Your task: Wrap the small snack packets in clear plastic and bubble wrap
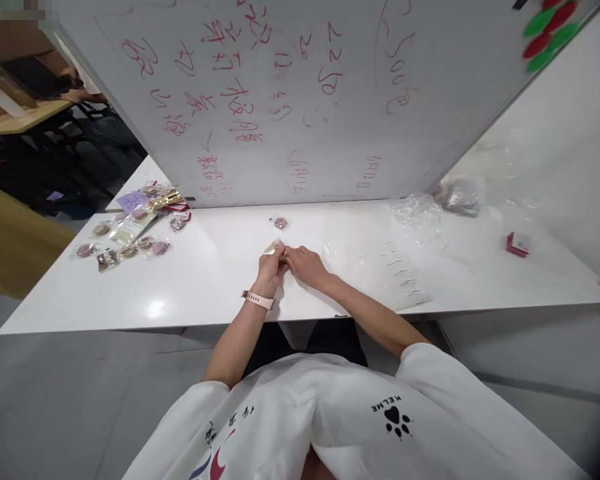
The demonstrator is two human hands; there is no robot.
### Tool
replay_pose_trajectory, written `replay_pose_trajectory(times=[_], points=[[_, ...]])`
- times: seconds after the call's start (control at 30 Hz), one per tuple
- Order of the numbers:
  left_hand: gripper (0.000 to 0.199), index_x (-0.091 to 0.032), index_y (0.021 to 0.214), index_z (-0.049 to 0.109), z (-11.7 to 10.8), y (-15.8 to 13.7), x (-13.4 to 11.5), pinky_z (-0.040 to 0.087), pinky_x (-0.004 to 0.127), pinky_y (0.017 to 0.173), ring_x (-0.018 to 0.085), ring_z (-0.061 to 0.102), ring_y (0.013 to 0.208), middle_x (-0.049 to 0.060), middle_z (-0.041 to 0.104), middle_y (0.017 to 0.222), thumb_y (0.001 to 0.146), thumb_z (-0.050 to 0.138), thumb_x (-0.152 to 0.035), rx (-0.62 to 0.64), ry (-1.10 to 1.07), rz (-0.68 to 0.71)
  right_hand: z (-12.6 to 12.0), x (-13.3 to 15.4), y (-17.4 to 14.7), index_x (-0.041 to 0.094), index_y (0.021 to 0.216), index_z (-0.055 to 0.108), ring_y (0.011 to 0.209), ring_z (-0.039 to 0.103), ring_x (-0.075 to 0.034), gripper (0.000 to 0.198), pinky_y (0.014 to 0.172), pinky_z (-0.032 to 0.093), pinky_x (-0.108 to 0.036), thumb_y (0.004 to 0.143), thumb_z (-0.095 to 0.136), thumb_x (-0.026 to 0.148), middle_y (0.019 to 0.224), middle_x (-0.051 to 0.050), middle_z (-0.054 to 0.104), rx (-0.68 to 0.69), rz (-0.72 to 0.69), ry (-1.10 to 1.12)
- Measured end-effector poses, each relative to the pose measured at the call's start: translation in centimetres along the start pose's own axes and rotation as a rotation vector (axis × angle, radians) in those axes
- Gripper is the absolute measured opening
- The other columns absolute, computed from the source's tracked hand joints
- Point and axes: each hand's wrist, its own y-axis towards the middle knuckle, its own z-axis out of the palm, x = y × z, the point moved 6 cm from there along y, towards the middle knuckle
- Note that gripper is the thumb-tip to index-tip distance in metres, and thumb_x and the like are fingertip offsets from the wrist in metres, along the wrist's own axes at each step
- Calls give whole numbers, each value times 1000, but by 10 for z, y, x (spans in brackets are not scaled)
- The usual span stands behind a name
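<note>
Small packet (pixel 272 249): pale with a golden glint, at the fingertips just above the white table, near its middle; its contents are too small to make out.
Left hand (pixel 271 265): fingers closed around the packet, thumb toward the right hand.
Right hand (pixel 306 265): fingers bent and drawn together, meeting the left fingertips; I cannot tell whether they grip the packet too.
Pink wristband (pixel 259 300): fastened around the left wrist.
Round wrapped piece (pixel 280 223): pinkish, lying alone just beyond the hands.
Clear plastic sheet (pixel 375 283): flat to the right of the right hand, with a row of short dark marks.
Wrapped pieces (pixel 129 251): pink and brown, scattered at the table's left beside a purple packet (pixel 133 201).
Crumpled clear plastic (pixel 420 215): heaped toward the back right.
Red-and-white box (pixel 517 245): farther right, apart from the plastic.
White table (pixel 195 287): glossy, under everything.
Whiteboard (pixel 340 140): upright behind, with red handwriting.
</note>
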Motion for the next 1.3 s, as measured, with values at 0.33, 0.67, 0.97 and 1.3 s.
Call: replay_pose_trajectory(times=[0.33, 0.67, 0.97, 1.3], points=[[39, -12, 89, 68, 81, -48, 29, 54, 26, 73, 13, 65, 76, 4, 70, 85, 71, 84, -43, 431, 81, 39, -46, -55, -124, 24, 135, 62, 117, 66, -23, 41, 95, 56, -38, 99, 42, 19, 140, -10, 61, -507, -18, 159], [49, -29, 145, 48, 51, -76, 46, 48, 48, 109, 28, 51, 137, 11, 49, 152, 99, 52, -45, 409, 780, 409, -120, -287, -239, 6, 140, 55, 122, 61, -22, 48, 101, 47, -29, 96, 41, 18, 134, -18, 63, -1235, 1127, 32], [55, -24, 149, 48, -21, -90, 68, 31, 55, 120, 32, 40, 146, 12, 51, 152, 94, 57, -22, -49, 1559, 1197, -111, -434, -246, 17, 139, 58, 114, 61, -32, 47, 90, 43, -42, 94, 43, 13, 119, -24, 64, -754, 1497, -130], [65, -30, 156, 37, -15, -90, 66, 32, 54, 120, 32, 40, 146, 9, 49, 153, 94, 56, -22, -72, 1572, 1182, -105, -444, -237, 16, 142, 55, 111, 59, -33, 53, 87, 41, -44, 92, 39, 12, 114, -26, 63, -694, 1526, -135]])
